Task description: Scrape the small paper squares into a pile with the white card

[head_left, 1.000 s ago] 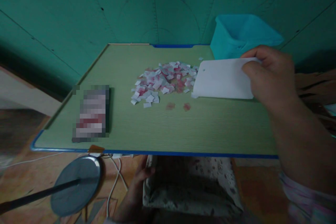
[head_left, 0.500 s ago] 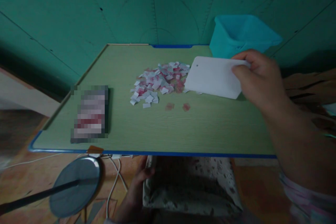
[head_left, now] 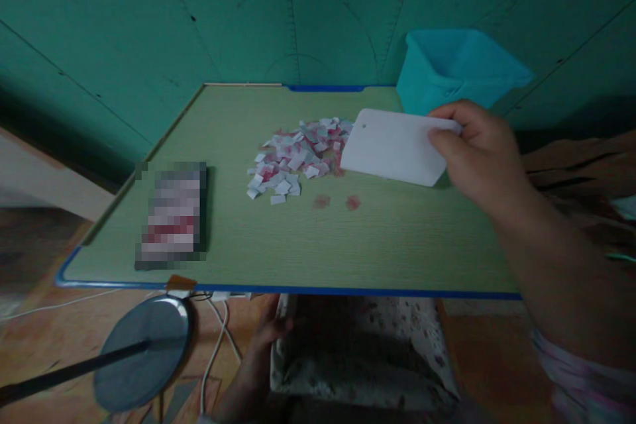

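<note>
My right hand (head_left: 474, 146) pinches a flat white plastic scraper (head_left: 397, 146) by its right end, thumb on top. The scraper hovers low over or touches the table, its left edge against a heap of small white and pink-stained paper scraps (head_left: 298, 152); I cannot tell whether scraps lie under it. Below the table's front edge, my left hand (head_left: 271, 338) grips the left side of a light, dark-speckled open bin (head_left: 365, 381). The bin's inside is dark.
A turquoise plastic basket (head_left: 412, 83) stands at the table's back right corner. On the left of the green table (head_left: 238, 252) lies a pixelated flat dark-edged object (head_left: 171, 215). A round grey base with a pole (head_left: 144, 371) and white cables (head_left: 213, 351) are on the floor.
My right hand has moved the scraper slightly left, further over the right edge of the paper scraps. My left hand and the bin have stayed in place.
</note>
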{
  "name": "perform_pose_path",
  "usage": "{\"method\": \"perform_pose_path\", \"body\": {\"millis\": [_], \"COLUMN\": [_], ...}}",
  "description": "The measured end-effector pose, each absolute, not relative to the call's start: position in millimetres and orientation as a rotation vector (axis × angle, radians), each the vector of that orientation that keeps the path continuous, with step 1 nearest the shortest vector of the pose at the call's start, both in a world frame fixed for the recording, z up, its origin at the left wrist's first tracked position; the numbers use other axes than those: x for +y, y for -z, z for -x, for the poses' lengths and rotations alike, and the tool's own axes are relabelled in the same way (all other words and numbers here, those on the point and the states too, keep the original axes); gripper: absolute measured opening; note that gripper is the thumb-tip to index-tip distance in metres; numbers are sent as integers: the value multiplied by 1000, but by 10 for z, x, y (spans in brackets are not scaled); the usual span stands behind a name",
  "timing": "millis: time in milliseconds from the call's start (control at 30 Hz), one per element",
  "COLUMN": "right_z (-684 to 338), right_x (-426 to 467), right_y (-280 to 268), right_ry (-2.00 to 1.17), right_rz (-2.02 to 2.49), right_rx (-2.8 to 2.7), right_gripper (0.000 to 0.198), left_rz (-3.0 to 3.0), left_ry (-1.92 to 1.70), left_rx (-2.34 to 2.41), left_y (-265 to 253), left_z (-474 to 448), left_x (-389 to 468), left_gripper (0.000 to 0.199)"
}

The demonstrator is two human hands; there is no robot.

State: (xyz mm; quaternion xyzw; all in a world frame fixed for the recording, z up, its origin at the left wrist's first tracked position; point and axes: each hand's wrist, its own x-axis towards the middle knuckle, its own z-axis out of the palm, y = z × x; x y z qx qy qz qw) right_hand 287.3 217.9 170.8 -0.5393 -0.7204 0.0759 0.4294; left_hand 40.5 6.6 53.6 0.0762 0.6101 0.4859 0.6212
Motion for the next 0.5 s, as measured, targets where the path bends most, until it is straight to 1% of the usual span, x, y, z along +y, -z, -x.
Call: {"method": "perform_pose_path", "body": {"millis": [167, 300, 500], "right_z": [-2725, -2734, -2735], "right_x": [2037, 2042, 2113], "right_y": [-1697, -1674, -1631], "right_ry": [-246, -443, -527], "right_rz": [1266, 1217, 1278], "right_rx": [-1990, -1956, -1870], "right_gripper": [18, 18, 18], "left_rz": [-148, -159, -160], "left_ry": [-1115, -1146, -1123], "left_rx": [1325, 1337, 1296], "left_y": [-535, -550, -507], "left_z": [-414, -416, -394], "left_x": [94, 89, 89], "left_gripper": [53, 48, 48]}}
